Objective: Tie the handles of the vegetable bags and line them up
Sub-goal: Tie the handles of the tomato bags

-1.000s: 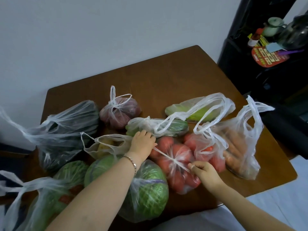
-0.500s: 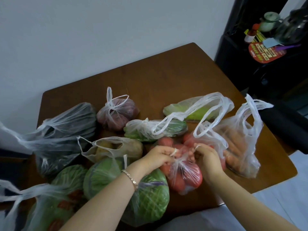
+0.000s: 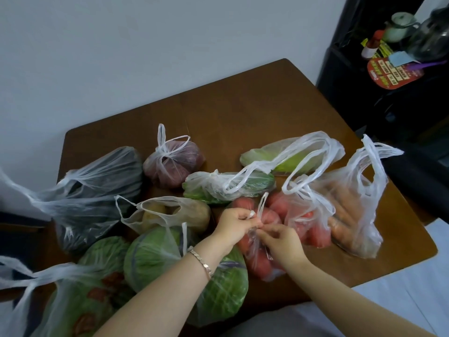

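Head view: tomato bag handle (image 3: 262,206) now upright above left hand (image 3: 234,224)

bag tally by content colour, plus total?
Red bags: 2
Orange bag: 1
Green bags: 4 (lower-left heap counted as one; may be two)
Purple bag: 1
Dark bag: 1
Tan bag: 1
Total: 10
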{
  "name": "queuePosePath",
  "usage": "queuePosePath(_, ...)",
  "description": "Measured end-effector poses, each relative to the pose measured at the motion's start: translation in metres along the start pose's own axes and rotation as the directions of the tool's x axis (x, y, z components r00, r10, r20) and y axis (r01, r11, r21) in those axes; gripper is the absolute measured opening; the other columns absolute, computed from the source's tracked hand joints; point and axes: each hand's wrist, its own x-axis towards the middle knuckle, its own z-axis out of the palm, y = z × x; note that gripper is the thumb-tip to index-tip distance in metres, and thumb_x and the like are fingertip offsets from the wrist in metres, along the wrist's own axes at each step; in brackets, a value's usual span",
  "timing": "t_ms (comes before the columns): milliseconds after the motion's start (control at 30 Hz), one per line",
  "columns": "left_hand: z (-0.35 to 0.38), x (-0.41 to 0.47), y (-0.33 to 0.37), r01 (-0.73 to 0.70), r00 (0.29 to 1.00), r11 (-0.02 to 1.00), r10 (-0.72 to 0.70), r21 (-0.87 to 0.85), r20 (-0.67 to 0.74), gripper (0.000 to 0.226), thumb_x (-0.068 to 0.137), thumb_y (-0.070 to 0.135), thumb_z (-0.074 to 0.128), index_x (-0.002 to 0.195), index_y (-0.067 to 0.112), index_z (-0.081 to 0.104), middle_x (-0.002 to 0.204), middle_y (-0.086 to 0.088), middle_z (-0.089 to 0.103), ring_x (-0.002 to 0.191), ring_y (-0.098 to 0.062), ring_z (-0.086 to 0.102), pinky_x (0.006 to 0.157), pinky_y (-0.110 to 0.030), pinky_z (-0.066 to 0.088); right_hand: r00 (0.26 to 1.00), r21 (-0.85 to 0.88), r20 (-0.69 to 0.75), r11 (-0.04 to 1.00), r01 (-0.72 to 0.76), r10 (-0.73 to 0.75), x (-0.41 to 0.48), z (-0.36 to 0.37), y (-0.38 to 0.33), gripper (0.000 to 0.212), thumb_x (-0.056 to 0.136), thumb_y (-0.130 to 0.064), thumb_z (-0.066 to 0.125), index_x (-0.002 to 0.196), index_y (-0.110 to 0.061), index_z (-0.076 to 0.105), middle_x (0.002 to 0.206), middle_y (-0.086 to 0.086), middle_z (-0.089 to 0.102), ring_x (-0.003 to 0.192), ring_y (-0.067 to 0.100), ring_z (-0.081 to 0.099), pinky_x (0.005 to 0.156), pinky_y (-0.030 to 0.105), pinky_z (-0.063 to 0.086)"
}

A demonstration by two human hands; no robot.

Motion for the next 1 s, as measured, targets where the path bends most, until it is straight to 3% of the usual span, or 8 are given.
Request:
queuePosePath(100,0.000,-0.002,0.000,0.018,1.000,0.996,-0.020,-0.088,-0.023,0.009,0.083,-0.004,0.061,0.080,0.005,0.063,0.036,0.010,0.055,0.034,0.005,0.047,0.044,-0.006,0.040,0.997,0.035,-0.059,0.998,0.052,-0.050,-0.001,0.004,-0.004,0.020,0.085,-0.012,0.061,0.069,-0.003,0.069,0.072,0.027,0.067,0.063,0.014,0.051,0.052,0.016,0.036)
queuePosePath(267,-0.004,-0.004,0.000,0.021,0.999,0.992,-0.025,-0.128,-0.030,0.018,0.083,-0.003,0.062,0.069,0.008,0.060,0.040,0.011,0.057,0.039,0.003,0.052,0.051,-0.011,0.048,0.999,0.072,0.024,0.997,0.034,-0.035,0.005,0.010,-0.004,0.027,0.092,-0.012,0.051,0.066,-0.017,0.057,0.050,-0.008,0.052,0.044,0.001,0.044,0.044,0.011,0.033)
queuePosePath(467,-0.012,-0.003,0.006,0.016,0.995,0.995,-0.025,-0.094,-0.096,0.014,0.089,0.006,0.057,0.075,0.002,0.057,0.052,-0.001,0.045,0.046,-0.008,0.041,0.049,-0.017,0.042,0.999,-0.047,-0.033,0.999,0.025,-0.026,0.013,0.011,-0.007,0.035,0.090,-0.008,0.050,0.057,-0.021,0.050,0.059,-0.005,0.053,0.058,0.007,0.047,0.062,0.025,0.037)
queuePosePath(633,-0.021,-0.008,0.022,0.025,0.991,0.952,-0.064,-0.305,-0.121,0.017,0.092,0.004,0.049,0.084,-0.001,0.063,0.072,-0.009,0.059,0.062,-0.016,0.059,0.057,-0.020,0.055,0.944,0.270,-0.155,0.932,-0.243,0.291,0.022,0.020,-0.008,0.035,0.084,-0.007,0.060,0.050,-0.015,0.060,0.054,0.007,0.058,0.049,0.018,0.047,0.056,0.030,0.041)
queuePosePath(700,-0.019,-0.009,0.024,-0.054,0.993,0.973,0.028,-0.225,-0.117,0.016,0.092,0.001,0.049,0.098,-0.006,0.063,0.077,-0.009,0.063,0.063,-0.012,0.066,0.062,-0.020,0.057,0.968,0.196,-0.130,0.963,-0.187,0.214,0.021,0.021,-0.008,0.026,0.084,-0.007,0.060,0.059,-0.012,0.066,0.057,0.006,0.061,0.049,0.014,0.050,0.055,0.025,0.043)
queuePosePath(767,-0.014,-0.008,0.028,-0.105,0.994,0.985,0.098,-0.135,-0.056,0.019,0.090,0.000,0.052,0.105,-0.008,0.061,0.080,-0.007,0.066,0.061,-0.006,0.068,0.065,-0.019,0.058,0.998,-0.009,-0.061,1.000,0.000,-0.001,0.014,0.017,-0.010,0.019,0.084,-0.009,0.059,0.071,-0.011,0.072,0.058,-0.006,0.062,0.054,0.006,0.052,0.053,0.012,0.039)
queuePosePath(900,-0.002,-0.001,0.040,-0.077,0.992,0.994,0.085,-0.083,0.097,0.013,0.085,-0.003,0.058,0.077,0.007,0.062,0.080,-0.004,0.065,0.058,-0.003,0.068,0.064,-0.019,0.057,0.984,-0.181,0.056,0.967,0.178,-0.171,0.010,0.010,-0.004,0.034,0.080,-0.013,0.064,0.050,-0.025,0.054,0.043,-0.012,0.048,0.045,-0.001,0.045,0.049,0.015,0.032)
queuePosePath(1000,0.004,0.008,0.040,-0.064,0.992,0.998,0.062,0.011,0.108,0.016,0.082,0.002,0.065,0.070,0.008,0.057,0.076,-0.008,0.065,0.063,-0.015,0.066,0.064,-0.026,0.056,0.989,-0.086,0.025,0.985,0.148,-0.147,0.013,0.009,0.001,0.038,0.080,-0.017,0.067,0.046,-0.023,0.051,0.041,-0.009,0.045,0.042,0.001,0.041,0.047,0.015,0.030)
